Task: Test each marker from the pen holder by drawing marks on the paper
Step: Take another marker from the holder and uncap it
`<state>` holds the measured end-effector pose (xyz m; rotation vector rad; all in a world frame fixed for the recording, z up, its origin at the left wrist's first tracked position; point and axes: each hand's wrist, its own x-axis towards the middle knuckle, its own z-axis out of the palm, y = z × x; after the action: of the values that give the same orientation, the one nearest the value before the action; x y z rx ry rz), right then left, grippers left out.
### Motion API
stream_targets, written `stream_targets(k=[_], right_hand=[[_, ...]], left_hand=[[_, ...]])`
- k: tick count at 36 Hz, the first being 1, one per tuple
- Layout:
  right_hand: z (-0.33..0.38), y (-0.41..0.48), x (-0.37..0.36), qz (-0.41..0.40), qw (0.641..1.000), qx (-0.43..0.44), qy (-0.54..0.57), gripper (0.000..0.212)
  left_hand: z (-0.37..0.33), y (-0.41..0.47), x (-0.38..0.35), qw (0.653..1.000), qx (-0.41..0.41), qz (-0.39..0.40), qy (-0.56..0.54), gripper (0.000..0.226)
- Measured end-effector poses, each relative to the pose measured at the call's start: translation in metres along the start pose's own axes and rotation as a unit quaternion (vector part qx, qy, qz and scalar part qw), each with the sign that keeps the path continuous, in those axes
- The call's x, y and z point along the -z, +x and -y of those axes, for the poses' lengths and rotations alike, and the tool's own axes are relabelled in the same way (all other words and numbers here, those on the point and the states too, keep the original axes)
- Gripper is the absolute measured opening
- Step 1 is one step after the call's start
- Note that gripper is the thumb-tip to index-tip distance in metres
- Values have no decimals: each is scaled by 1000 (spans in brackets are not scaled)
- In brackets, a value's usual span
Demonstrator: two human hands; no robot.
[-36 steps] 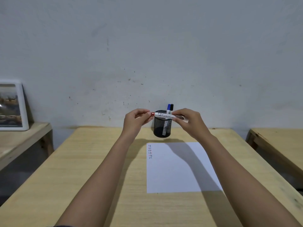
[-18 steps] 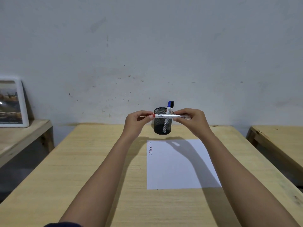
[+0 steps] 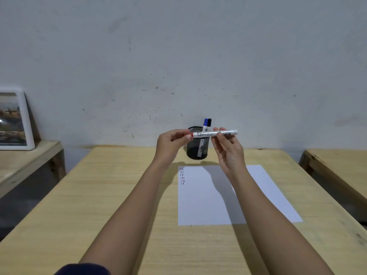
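Note:
I hold a white marker (image 3: 215, 133) level in the air, in front of the black mesh pen holder (image 3: 196, 143). My left hand (image 3: 172, 141) pinches its red cap end, mostly hidden by my fingers. My right hand (image 3: 228, 149) grips the barrel, whose right end sticks out past the fingers. Two more markers stand in the holder, one with a blue cap (image 3: 205, 124) and one with a black cap (image 3: 209, 122). The white paper (image 3: 258, 195) lies on the table below my hands, with short red and dark dashes (image 3: 182, 176) near its top left corner.
The wooden table (image 3: 119, 195) backs onto a grey-white wall. A lower wooden bench on the left carries a white framed picture (image 3: 14, 122). Another wooden table (image 3: 341, 167) stands to the right across a narrow gap.
My right hand has turned palm-up and slid along the barrel, so more of the marker's right end shows. The marker stays level between both hands.

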<state>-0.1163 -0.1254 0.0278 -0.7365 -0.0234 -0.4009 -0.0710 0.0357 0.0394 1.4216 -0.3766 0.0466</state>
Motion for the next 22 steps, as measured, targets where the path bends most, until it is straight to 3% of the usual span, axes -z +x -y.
stream_targets(k=[9, 13, 18, 22], right_hand=[[-9, 0, 4, -19, 999, -7, 30, 14], [-15, 0, 5, -30, 999, -5, 24, 11], [6, 7, 31, -100, 988, 62, 100, 12], [20, 6, 54, -115, 990, 56, 52, 8]], left_hand=[[7, -1, 0, 995, 25, -21, -99, 13], [12, -4, -3, 995, 25, -35, -93, 9], [12, 5, 38, 964, 45, -170, -201, 14], [10, 2, 70, 993, 33, -107, -28, 8]])
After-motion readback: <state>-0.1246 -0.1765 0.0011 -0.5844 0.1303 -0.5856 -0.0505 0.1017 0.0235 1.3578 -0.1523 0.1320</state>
